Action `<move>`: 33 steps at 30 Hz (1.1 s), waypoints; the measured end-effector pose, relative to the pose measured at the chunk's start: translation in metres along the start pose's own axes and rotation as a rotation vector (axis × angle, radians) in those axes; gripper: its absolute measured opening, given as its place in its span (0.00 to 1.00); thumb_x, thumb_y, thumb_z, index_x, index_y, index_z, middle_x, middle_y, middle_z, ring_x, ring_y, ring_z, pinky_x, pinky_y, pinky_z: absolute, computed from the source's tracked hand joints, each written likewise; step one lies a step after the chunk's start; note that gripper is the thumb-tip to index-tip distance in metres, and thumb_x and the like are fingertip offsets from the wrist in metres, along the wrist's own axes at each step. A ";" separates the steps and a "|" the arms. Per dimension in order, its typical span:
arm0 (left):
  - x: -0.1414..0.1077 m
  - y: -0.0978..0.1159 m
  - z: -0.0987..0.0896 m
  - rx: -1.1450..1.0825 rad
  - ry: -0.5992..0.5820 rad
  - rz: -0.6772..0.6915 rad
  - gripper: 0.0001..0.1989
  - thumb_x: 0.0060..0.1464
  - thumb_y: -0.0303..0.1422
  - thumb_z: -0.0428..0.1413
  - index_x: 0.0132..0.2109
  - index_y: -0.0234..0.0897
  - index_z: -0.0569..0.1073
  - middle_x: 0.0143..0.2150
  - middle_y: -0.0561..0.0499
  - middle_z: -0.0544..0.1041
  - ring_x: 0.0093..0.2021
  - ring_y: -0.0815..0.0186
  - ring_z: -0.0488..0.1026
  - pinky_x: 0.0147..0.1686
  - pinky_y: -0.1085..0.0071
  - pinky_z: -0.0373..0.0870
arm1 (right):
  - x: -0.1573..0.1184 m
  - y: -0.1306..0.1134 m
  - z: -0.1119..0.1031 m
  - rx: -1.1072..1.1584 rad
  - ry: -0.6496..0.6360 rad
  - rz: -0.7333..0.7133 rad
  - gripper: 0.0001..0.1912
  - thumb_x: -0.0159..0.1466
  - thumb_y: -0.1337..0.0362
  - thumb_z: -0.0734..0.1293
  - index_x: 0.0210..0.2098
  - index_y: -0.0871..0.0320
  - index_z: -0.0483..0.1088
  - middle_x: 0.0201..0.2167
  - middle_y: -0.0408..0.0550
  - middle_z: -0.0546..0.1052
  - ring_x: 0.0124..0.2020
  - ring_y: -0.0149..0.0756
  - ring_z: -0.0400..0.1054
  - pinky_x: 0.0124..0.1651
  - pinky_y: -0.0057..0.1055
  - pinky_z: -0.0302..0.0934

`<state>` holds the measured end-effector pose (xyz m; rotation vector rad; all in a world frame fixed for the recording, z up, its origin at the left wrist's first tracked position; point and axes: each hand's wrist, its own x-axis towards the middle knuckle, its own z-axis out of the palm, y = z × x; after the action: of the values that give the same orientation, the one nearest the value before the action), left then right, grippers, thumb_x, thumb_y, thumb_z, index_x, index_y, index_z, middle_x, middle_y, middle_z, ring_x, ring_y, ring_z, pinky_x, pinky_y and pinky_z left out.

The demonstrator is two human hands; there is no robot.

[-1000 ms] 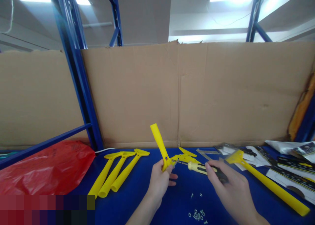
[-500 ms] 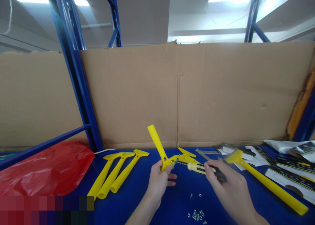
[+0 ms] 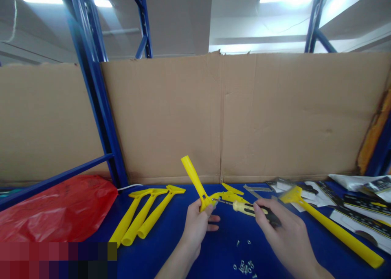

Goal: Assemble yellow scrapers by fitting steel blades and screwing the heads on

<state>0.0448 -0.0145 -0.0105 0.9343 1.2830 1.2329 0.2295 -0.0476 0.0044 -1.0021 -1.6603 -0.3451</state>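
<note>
My left hand (image 3: 195, 226) is closed on a yellow plastic scraper handle (image 3: 194, 176), its tube pointing up and leaning left. My right hand (image 3: 285, 232) grips a screwdriver (image 3: 243, 207) with a cream and black handle, held nearly level. The screwdriver's tip meets the head end of the scraper handle, beside my left thumb; any screw there is too small to make out. Behind the shaft lie yellow plastic pieces (image 3: 230, 196). Small screws and nuts (image 3: 245, 267) are scattered on the blue table between my forearms.
Several yellow handles (image 3: 155, 213) lie at the left, near a red plastic bag (image 3: 58, 209). To the right are a longer yellow scraper (image 3: 339, 228) and black-and-white packaged items (image 3: 363, 220). A cardboard wall (image 3: 171, 116) and blue rack posts (image 3: 97, 95) stand behind.
The tube of the scraper handle has tipped very slightly to the left. Both hands and the screwdriver keep nearly the same place, with the tip still against the head end.
</note>
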 end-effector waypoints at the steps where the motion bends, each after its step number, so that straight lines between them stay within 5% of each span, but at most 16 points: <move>1: 0.001 0.000 0.000 0.001 -0.001 0.000 0.06 0.56 0.24 0.50 0.41 0.29 0.69 0.38 0.45 0.73 0.23 0.72 0.73 0.19 0.76 0.71 | 0.000 0.000 0.000 0.003 -0.002 0.000 0.08 0.63 0.62 0.61 0.30 0.55 0.69 0.24 0.42 0.77 0.22 0.31 0.72 0.26 0.24 0.65; 8: 0.003 -0.002 -0.002 0.027 -0.010 -0.010 0.06 0.56 0.24 0.50 0.41 0.29 0.69 0.38 0.45 0.73 0.23 0.72 0.72 0.18 0.77 0.70 | 0.000 0.002 0.001 0.042 -0.075 -0.009 0.06 0.63 0.63 0.61 0.32 0.54 0.68 0.25 0.43 0.75 0.24 0.32 0.71 0.28 0.26 0.65; 11: 0.002 -0.002 -0.003 0.046 0.006 -0.007 0.07 0.56 0.23 0.49 0.42 0.29 0.69 0.38 0.45 0.73 0.23 0.73 0.72 0.18 0.77 0.70 | -0.001 0.001 0.000 0.043 -0.152 0.039 0.04 0.62 0.63 0.61 0.36 0.54 0.66 0.33 0.48 0.73 0.32 0.37 0.72 0.32 0.30 0.68; 14: 0.002 -0.003 -0.003 0.084 0.019 -0.010 0.08 0.56 0.22 0.49 0.43 0.29 0.69 0.38 0.45 0.73 0.22 0.73 0.72 0.17 0.78 0.69 | -0.002 0.001 -0.002 0.106 -0.250 0.142 0.11 0.61 0.64 0.60 0.44 0.53 0.61 0.41 0.51 0.69 0.29 0.35 0.70 0.27 0.30 0.67; 17: 0.004 -0.004 -0.004 0.104 0.011 -0.005 0.08 0.56 0.22 0.50 0.43 0.29 0.69 0.38 0.45 0.73 0.22 0.73 0.72 0.16 0.79 0.68 | -0.004 0.002 -0.002 0.171 -0.321 0.240 0.10 0.62 0.63 0.59 0.43 0.53 0.59 0.35 0.47 0.71 0.23 0.32 0.67 0.22 0.27 0.64; 25: 0.005 -0.006 -0.002 0.127 0.015 0.016 0.09 0.56 0.21 0.49 0.44 0.30 0.69 0.38 0.45 0.73 0.21 0.74 0.71 0.15 0.79 0.67 | 0.000 0.008 -0.001 0.036 -0.315 0.284 0.09 0.64 0.56 0.57 0.39 0.52 0.63 0.23 0.41 0.72 0.22 0.35 0.69 0.27 0.30 0.65; 30: 0.006 -0.006 -0.001 0.131 0.023 0.020 0.09 0.56 0.21 0.49 0.43 0.30 0.69 0.37 0.46 0.72 0.21 0.75 0.71 0.14 0.80 0.67 | -0.002 0.007 -0.004 0.058 -0.351 0.215 0.13 0.63 0.60 0.58 0.47 0.52 0.59 0.40 0.50 0.72 0.36 0.38 0.72 0.33 0.31 0.67; 33: 0.008 -0.007 -0.001 0.128 0.028 0.027 0.08 0.56 0.21 0.49 0.42 0.30 0.69 0.35 0.47 0.72 0.20 0.75 0.70 0.14 0.80 0.66 | -0.004 0.007 -0.004 0.092 -0.394 0.220 0.13 0.63 0.61 0.57 0.47 0.53 0.58 0.40 0.50 0.72 0.35 0.38 0.72 0.35 0.32 0.68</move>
<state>0.0437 -0.0082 -0.0186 1.0319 1.3887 1.1987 0.2372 -0.0482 0.0002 -1.2249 -1.8718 0.0821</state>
